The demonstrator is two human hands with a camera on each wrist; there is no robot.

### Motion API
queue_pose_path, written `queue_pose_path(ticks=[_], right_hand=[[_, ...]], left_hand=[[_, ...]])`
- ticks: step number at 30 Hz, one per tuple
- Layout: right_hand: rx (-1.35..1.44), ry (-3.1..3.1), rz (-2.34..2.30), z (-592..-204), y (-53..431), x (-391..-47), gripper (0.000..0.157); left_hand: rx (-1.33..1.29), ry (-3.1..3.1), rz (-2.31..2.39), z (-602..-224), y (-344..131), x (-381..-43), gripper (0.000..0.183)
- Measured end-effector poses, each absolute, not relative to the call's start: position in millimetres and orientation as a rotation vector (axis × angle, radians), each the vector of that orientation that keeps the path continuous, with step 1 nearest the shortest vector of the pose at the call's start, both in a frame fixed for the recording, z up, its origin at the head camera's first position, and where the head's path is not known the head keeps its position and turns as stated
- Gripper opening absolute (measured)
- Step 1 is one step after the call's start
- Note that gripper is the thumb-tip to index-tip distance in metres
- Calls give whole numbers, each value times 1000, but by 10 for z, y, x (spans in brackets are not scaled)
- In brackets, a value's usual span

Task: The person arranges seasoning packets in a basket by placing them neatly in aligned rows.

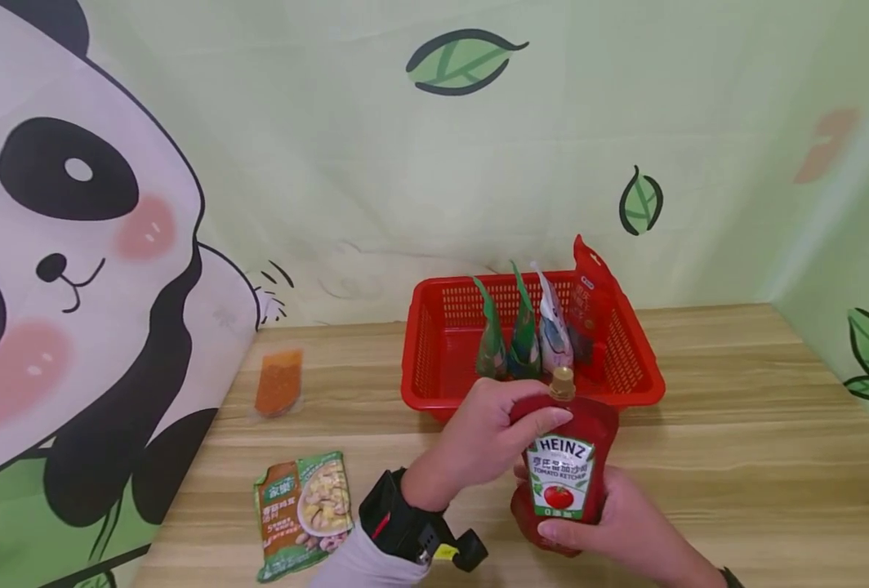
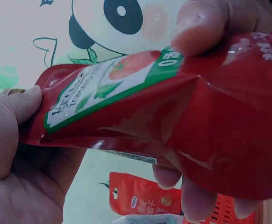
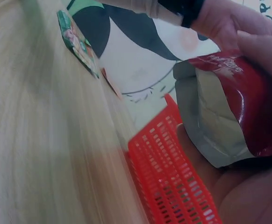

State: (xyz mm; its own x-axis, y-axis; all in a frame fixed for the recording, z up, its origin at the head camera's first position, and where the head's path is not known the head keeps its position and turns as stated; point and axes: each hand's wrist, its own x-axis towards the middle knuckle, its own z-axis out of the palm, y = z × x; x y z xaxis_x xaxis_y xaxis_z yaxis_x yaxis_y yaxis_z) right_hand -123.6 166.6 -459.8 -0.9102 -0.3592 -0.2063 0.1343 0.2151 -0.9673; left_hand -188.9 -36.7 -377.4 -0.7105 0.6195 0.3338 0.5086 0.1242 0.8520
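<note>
A red Heinz tomato ketchup pouch [image 1: 563, 465] with a gold cap [image 1: 563, 384] is held upright between both hands, just in front of the red basket [image 1: 434, 402]. My left hand [image 1: 489, 433] grips its upper left shoulder, thumb across the front below the cap. Lower down, my right hand [image 1: 614, 523] holds the right side near the base, with the thumb on the front and fingers behind. In the right wrist view the pouch's silvery folded bottom [image 3: 211, 116] shows, clear of the table.
Inside the basket stand two green packets [image 1: 491, 343], a white packet [image 1: 554, 339] and a tall red packet [image 1: 590, 302]. On the left of the wooden table [image 1: 736, 457] lie an orange-filled clear sachet [image 1: 278, 384] and a green-brown food packet [image 1: 305, 514]. A panda-print cloth [image 1: 332, 163] hangs behind.
</note>
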Motion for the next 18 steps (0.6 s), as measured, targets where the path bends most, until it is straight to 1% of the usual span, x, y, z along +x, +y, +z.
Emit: queue_pose_path(ticks=[5, 9, 14, 18], right_hand=[[-97, 2220, -1703, -4599, 1569, -1223, 72], [9, 2291, -1692, -4589, 1503, -1225, 71], [118, 2299, -1753, -4561, 1457, -1258, 67], [157, 2320, -1811, -4532, 1455, -1284, 65]], left_hand=[[1170, 2241, 1658, -3795, -395, -1952, 20], [1140, 2226, 1684, -3810, -397, -1984, 20], [1083, 2209, 1796, -3847, -361, -1972, 27], [1078, 2345, 1900, -3849, -304, -1925, 31]])
